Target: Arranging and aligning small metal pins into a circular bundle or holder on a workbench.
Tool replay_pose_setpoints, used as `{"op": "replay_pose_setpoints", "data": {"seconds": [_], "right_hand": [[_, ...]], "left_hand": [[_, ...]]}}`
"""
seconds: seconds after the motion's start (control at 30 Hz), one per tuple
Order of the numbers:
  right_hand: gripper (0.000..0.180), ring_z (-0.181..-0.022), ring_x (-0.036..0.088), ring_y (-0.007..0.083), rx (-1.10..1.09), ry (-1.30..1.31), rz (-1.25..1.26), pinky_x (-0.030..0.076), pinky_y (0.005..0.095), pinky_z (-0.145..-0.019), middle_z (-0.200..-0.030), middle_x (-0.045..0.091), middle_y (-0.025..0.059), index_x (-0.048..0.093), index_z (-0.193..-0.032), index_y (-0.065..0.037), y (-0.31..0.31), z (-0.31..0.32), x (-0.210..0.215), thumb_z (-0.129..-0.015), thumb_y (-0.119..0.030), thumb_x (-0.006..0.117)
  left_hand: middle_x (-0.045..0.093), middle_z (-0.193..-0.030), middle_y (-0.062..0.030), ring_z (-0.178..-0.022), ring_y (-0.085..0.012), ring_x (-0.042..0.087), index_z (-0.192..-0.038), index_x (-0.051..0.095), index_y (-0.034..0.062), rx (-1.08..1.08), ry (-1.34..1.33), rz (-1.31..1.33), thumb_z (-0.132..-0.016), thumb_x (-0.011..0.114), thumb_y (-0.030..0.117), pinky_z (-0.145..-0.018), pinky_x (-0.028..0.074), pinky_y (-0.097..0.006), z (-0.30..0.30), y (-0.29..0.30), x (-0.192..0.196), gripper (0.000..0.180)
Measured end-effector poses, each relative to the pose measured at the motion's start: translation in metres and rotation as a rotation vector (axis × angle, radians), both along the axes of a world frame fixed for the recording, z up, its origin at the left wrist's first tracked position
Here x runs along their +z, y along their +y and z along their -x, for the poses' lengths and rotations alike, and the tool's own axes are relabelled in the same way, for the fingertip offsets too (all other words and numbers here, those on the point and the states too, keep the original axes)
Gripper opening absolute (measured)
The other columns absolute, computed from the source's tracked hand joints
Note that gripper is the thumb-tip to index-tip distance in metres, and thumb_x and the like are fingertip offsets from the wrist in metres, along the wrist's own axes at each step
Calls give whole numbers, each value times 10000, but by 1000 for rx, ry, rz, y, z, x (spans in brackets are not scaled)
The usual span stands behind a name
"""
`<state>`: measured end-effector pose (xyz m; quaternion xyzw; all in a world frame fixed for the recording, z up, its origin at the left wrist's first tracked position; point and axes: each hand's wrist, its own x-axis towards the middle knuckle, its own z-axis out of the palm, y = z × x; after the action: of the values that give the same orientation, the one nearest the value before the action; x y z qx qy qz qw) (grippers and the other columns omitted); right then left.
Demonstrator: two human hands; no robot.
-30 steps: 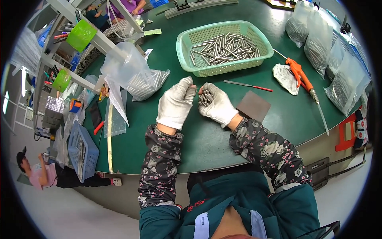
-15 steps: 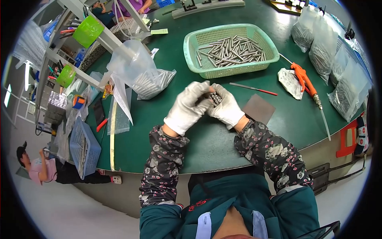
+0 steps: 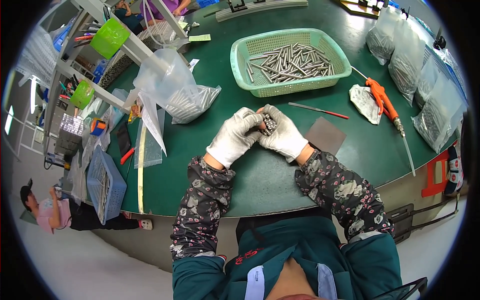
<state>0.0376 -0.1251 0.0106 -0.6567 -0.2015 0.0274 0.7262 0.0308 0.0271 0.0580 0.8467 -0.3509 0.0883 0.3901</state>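
Note:
A bundle of shiny metal pins (image 3: pixel 268 125), seen end-on, is gathered between my hands over the near middle of the table. My right hand (image 3: pixel 286 137), in a white glove, wraps around it from the right. From the left, my left hand (image 3: pixel 231 137), also gloved, has its curled fingers and thumb pressed against the bundle's side. Bare fingertips show at both gloves. Beyond them stands a pale green plastic basket (image 3: pixel 292 36) holding many loose metal pins (image 3: pixel 295 64). A thin file with a red handle (image 3: pixel 336 116) lies just past my right hand, near a flat dark plate (image 3: pixel 326 136).
An orange air gun (image 3: pixel 381 100) and a white rag (image 3: pixel 365 104) lie to the right, before bags of metal parts (image 3: pixel 405 67). Another filled bag (image 3: pixel 192 102) sits left, near a blue basket (image 3: pixel 116 175). Other people are in the left background.
My left hand has shifted slightly down, its fingers lower against the bundle. More of the pin ends now show between my hands.

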Motion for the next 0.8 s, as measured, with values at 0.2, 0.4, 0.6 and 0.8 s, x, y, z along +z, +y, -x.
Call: {"op": "replay_pose_setpoints", "data": {"seconds": [0.2, 0.4, 0.6, 0.8], "right_hand": [[400, -731, 511, 96, -41, -21, 138, 449, 236, -675, -816, 549, 49, 475, -1007, -31, -1, 2, 5, -639, -27, 630], [431, -738, 535, 121, -12, 1, 76, 454, 248, -680, -827, 563, 62, 477, -1020, -43, 0, 1, 1, -627, -55, 655], [476, -750, 558, 148, -27, -3, 190, 462, 261, -696, -835, 575, 79, 474, -1034, -47, -2, 2, 3, -603, -64, 677], [471, -757, 583, 205, 5, -18, 72, 466, 287, -696, -831, 585, 110, 472, -1024, -49, 1, -3, -9, -610, -107, 689]], "left_hand": [[532, -853, -71, -750, -180, 568, -938, 559, 31, -9, -36, 23, -599, 673, -108, -663, 480, -250, -2, 3, -5, 383], [530, -855, -55, -742, -140, 556, -933, 569, 28, -5, 17, 97, -622, 670, -108, -653, 466, -231, 0, 5, -11, 354], [529, -846, -43, -739, -126, 548, -859, 580, 13, 39, 175, 165, -635, 670, -97, -650, 457, -216, 4, 3, -7, 266], [532, -839, -38, -747, -121, 553, -811, 580, 17, 163, 213, 150, -618, 695, -53, -659, 466, -228, 10, -4, -7, 235]]}}
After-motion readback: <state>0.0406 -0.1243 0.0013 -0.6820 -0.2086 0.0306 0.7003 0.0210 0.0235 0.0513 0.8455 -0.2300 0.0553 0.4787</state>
